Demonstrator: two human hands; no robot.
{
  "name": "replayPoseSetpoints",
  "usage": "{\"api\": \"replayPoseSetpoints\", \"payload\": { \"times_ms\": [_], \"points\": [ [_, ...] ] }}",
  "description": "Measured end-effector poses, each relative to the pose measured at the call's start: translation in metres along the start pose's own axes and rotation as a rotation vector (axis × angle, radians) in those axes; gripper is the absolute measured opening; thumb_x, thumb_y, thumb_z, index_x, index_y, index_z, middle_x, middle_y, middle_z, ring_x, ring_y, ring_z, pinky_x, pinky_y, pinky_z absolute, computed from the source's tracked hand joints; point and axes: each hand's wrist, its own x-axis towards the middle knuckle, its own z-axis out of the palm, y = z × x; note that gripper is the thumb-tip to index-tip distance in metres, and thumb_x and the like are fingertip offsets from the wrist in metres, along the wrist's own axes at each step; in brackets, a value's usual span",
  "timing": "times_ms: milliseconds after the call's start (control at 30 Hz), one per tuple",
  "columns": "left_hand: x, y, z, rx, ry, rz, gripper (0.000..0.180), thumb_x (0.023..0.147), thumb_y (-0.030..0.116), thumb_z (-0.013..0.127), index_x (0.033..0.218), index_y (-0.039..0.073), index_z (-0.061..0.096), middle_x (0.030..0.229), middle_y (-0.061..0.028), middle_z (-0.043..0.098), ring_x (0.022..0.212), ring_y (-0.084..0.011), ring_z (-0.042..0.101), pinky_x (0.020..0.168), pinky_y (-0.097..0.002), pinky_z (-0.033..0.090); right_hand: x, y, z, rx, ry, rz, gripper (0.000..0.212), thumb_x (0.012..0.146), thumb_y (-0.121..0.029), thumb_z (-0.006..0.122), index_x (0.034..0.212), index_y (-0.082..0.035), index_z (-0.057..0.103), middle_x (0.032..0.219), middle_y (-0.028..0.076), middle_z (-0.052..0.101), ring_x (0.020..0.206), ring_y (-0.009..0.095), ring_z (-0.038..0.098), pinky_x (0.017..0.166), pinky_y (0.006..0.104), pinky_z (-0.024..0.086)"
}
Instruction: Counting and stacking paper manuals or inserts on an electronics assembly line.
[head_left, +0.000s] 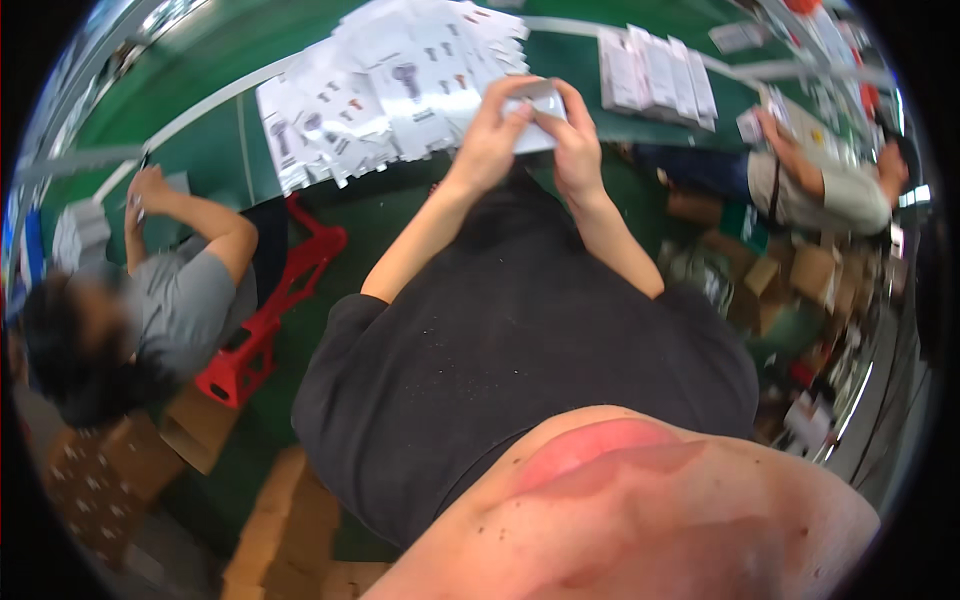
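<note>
Our left hand and right hand sit close together just past 12 o'clock, both pinching one small pale carton between thumbs and fingers. The carton is up between them, over the bench's near edge; our fingers hide part of it, so we cannot tell how well its folds sit. As we judge it, uneven thumb pressure could crease the thin card, and a slack pinch could drop it toward our lap.

At 11 o'clock, just beside our left hand, printed blanks overlap in a fanned heap reaching the near edge of the bench. Their smooth faces could slide, we think, if a forearm brushes them, sending some to the floor.

At 1 o'clock, a leaning stack of white boxes could topple if a sleeve catches it. Co-workers sit well apart, at 9 o'clock and between 2 and 3.
</note>
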Motion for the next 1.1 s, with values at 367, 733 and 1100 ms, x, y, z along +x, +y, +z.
{"api": "replayPoseSetpoints", "payload": {
  "times_ms": [367, 733, 1100],
  "points": [
    [0.004, -0.003, 0.001, 0.032, -0.093, 0.205, 0.021, 0.087, 0.002, 0.046, 0.107, 0.005, 0.052, 0.139, -0.0144, 0.047, 0.126, -0.0289, 0.045, 0.108, -0.0349, 0.033, 0.003, -0.017, -0.004, -0.29, -0.064, -0.105, 0.044, 0.084, -0.004, 0.056, 0.128, -0.006, 0.055, 0.122, 0.011, 0.059, 0.105, 0.02, 0.056, 0.09, 0.0256, 0.044],
    [0.013, 0.0, 0.025, 0.137, -0.089, 0.223, 0.041, 0.083, 0.004, 0.058, 0.123, 0.005, 0.055, 0.14, -0.0137, 0.049, 0.127, -0.0294, 0.048, 0.108, -0.0369, 0.037, 0.031, -0.006, -0.048, 0.009, -0.132, -0.164, 0.045, 0.079, -0.002, 0.057, 0.124, -0.004, 0.057, 0.114, 0.014, 0.062, 0.101, 0.021, 0.058, 0.085, 0.0283, 0.047],
    [0.022, -0.03, -0.004, 1.07, 0.022, 0.796, 0.067, 0.068, 0.015, 0.083, 0.13, 0.012, 0.06, 0.142, -0.0116, 0.052, 0.129, -0.0306, 0.051, 0.109, -0.0453, 0.037, 0.012, -0.04, -0.076, -1.234, -0.105, -0.879, 0.055, 0.076, -0.03, 0.079, 0.125, -0.013, 0.063, 0.119, 0.01, 0.061, 0.097, 0.023, 0.063, 0.074, 0.0268, 0.052]
  ]
}}
